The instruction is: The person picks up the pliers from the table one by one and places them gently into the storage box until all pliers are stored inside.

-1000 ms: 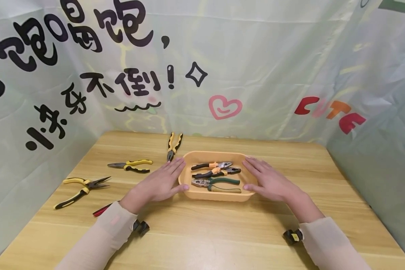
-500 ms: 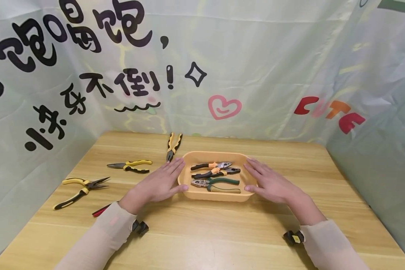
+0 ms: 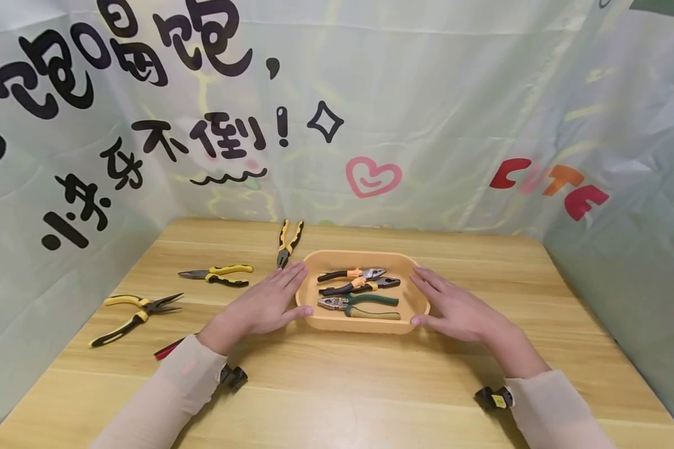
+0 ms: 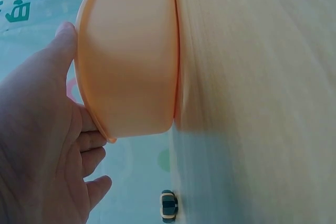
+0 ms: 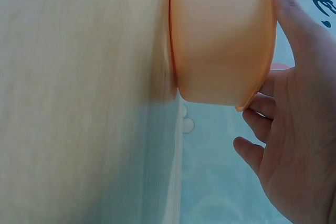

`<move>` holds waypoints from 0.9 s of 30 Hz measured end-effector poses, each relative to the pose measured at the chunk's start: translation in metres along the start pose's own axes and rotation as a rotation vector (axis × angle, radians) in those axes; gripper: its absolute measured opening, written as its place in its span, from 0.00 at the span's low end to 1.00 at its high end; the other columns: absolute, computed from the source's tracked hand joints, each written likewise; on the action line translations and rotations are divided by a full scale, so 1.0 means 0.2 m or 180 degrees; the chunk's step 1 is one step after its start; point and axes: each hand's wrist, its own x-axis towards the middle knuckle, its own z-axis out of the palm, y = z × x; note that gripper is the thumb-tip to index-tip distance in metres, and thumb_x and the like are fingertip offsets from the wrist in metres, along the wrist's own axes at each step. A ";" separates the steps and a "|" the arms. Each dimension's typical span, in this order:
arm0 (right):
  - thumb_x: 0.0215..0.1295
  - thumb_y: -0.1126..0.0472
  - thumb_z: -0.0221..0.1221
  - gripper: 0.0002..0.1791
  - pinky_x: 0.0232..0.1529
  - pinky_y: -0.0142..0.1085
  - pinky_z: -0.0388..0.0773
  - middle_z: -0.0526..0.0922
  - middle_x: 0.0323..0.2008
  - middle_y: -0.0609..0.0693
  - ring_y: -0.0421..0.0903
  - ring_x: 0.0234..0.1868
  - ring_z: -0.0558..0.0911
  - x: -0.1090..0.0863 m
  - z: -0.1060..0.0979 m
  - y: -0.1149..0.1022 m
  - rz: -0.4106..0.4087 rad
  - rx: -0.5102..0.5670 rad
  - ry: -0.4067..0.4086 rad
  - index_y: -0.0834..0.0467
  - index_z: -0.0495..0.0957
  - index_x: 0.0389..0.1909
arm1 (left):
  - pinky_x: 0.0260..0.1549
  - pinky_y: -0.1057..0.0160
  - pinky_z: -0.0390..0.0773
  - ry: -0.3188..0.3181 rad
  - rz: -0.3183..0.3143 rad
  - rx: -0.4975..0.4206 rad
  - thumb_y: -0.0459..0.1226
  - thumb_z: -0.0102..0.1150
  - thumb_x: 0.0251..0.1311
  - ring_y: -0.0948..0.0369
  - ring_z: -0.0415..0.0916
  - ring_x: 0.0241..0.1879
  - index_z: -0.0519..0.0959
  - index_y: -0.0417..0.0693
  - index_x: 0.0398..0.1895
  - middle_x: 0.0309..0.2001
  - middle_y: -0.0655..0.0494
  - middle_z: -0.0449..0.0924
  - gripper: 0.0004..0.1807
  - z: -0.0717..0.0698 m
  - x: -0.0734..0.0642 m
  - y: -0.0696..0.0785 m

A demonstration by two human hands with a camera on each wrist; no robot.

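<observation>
At the far left of the surface (image 3: 348,399) lie long-nosed pliers (image 3: 141,315) with spread yellow-and-black handles; a red-handled tool (image 3: 170,350) shows beside them, partly covered by my sleeve (image 3: 171,390). Next come slim-nosed pliers (image 3: 218,275), lying flat.

My left hand (image 3: 266,304) spans the left end of the orange tray (image 3: 359,325), fingers wide and relaxed, thumb at the near corner, fingertips against the rim. Just behind it lie another pair of pliers (image 3: 284,254), nose toward me.

The tray sits upright between my hands, flat on the surface. I judge it thin, smooth plastic: light itself, stiff at the rim, with a little give in the walls. The green-and-tan pliers (image 3: 345,304) and two overlapping pairs (image 3: 365,284) inside probably supply most weight, and could slide if it tilts. Both short ends, under the rim, seem the best hold.

My right hand (image 3: 455,305) mirrors the left, fingers wide, touching the right end.
</observation>
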 end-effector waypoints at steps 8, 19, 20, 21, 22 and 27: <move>0.66 0.31 0.51 0.51 0.66 0.57 0.61 0.45 0.77 0.59 0.61 0.74 0.53 -0.01 0.00 -0.01 0.0047 -0.0049 -0.0011 0.62 0.50 0.77 | 0.71 0.50 0.49 -0.0019 0.0007 -0.0017 0.68 0.24 0.68 0.52 0.35 0.76 0.45 0.36 0.77 0.77 0.41 0.41 0.51 0.00 0.01 0.00; 0.65 0.28 0.50 0.53 0.67 0.55 0.61 0.51 0.76 0.59 0.59 0.73 0.55 -0.02 -0.01 -0.03 0.0120 -0.0097 -0.0004 0.63 0.51 0.76 | 0.71 0.48 0.50 -0.0046 0.0027 -0.0034 0.69 0.27 0.68 0.50 0.36 0.76 0.46 0.38 0.77 0.77 0.43 0.41 0.50 -0.02 -0.01 -0.02; 0.64 0.28 0.50 0.53 0.67 0.55 0.61 0.51 0.76 0.59 0.59 0.73 0.56 -0.02 -0.01 -0.03 0.0127 -0.0093 -0.0011 0.63 0.51 0.76 | 0.71 0.48 0.50 -0.0050 0.0027 -0.0039 0.69 0.26 0.67 0.51 0.36 0.76 0.46 0.38 0.77 0.77 0.43 0.41 0.51 -0.02 -0.01 -0.03; 0.64 0.28 0.49 0.53 0.67 0.55 0.61 0.50 0.76 0.59 0.59 0.73 0.56 -0.02 -0.01 -0.03 0.0139 -0.0087 -0.0017 0.63 0.51 0.76 | 0.71 0.48 0.50 -0.0058 0.0026 -0.0054 0.69 0.26 0.67 0.51 0.37 0.76 0.47 0.38 0.77 0.77 0.43 0.41 0.51 -0.02 -0.01 -0.03; 0.64 0.28 0.49 0.53 0.66 0.55 0.62 0.50 0.76 0.59 0.59 0.73 0.56 -0.02 -0.01 -0.03 0.0152 -0.0077 -0.0025 0.63 0.51 0.76 | 0.71 0.47 0.50 -0.0058 0.0028 -0.0059 0.69 0.26 0.67 0.50 0.37 0.76 0.47 0.39 0.77 0.77 0.43 0.42 0.51 -0.02 -0.01 -0.03; 0.64 0.28 0.49 0.53 0.64 0.55 0.65 0.50 0.76 0.58 0.59 0.72 0.58 -0.02 -0.01 -0.04 0.0200 -0.0039 -0.0045 0.62 0.50 0.76 | 0.71 0.49 0.50 -0.0091 0.0006 -0.0086 0.69 0.26 0.67 0.50 0.40 0.75 0.49 0.40 0.77 0.77 0.45 0.44 0.50 -0.05 -0.02 -0.04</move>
